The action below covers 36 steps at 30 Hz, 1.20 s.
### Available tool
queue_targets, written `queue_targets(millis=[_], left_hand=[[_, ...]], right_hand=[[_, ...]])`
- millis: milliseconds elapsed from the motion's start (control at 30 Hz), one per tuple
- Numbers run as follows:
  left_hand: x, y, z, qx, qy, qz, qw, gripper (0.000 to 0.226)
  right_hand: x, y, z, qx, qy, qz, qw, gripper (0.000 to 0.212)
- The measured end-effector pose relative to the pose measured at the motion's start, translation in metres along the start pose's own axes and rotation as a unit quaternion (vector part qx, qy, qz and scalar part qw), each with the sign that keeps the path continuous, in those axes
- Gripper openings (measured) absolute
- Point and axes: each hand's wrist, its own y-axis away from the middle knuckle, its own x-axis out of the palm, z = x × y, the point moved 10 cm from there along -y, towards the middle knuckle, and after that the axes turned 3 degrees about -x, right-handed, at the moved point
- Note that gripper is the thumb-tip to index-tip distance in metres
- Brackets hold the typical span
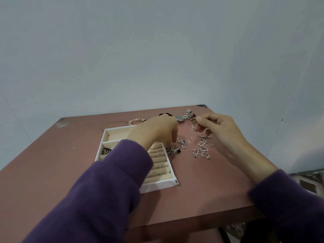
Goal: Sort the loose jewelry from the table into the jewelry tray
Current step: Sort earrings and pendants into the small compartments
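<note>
A white jewelry tray (158, 185) with beige compartments lies on the pink table; rings sit in its slotted rows and a dark chain lies in a left compartment. My left hand (156, 131) hovers over the tray's right edge, fingers pointing down toward a silver jewelry cluster (173, 150); what it holds, if anything, is hidden. My right hand (219, 128) is raised at the far right, pinching a long dangling silver earring (192, 129). Loose heart-shaped silver pieces (201, 150) lie under it.
A silver watch (184, 116), a pale bead bracelet (135, 120) and a dark bracelet (165, 114) lie along the table's far edge by the wall. The table's front edge (192, 217) is close to my body. Purple sleeves cover both arms.
</note>
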Motion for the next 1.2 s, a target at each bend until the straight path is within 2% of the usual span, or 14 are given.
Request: queue_targets(millis=[400, 567, 667, 800, 967, 1200], left_hand=[[0.012, -0.004, 0.003, -0.007, 0.039, 0.073, 0.997, 0.02], [0.012, -0.003, 0.005, -0.001, 0.06, 0.067, 0.996, 0.021], [0.008, -0.001, 0.009, 0.001, 0.091, 0.046, 0.995, 0.018], [-0.007, 0.003, 0.017, 0.012, 0.166, -0.007, 0.986, 0.003], [-0.027, 0.015, 0.029, 0.013, 0.289, -0.055, 0.956, 0.006], [-0.044, 0.041, 0.045, 0.004, 0.392, -0.144, 0.908, 0.006]], right_hand=[[0.001, -0.001, -0.001, 0.003, 0.007, 0.002, 1.0, 0.015], [0.0, -0.001, -0.002, 0.005, 0.014, 0.0, 1.0, 0.015], [-0.001, -0.001, -0.003, 0.008, 0.015, 0.002, 1.0, 0.015], [0.002, 0.0, -0.002, 0.012, -0.012, 0.004, 1.0, 0.016], [0.002, 0.001, -0.004, 0.018, 0.011, 0.008, 1.0, 0.017], [0.008, 0.0, 0.001, 0.009, 0.015, 0.001, 1.0, 0.016]])
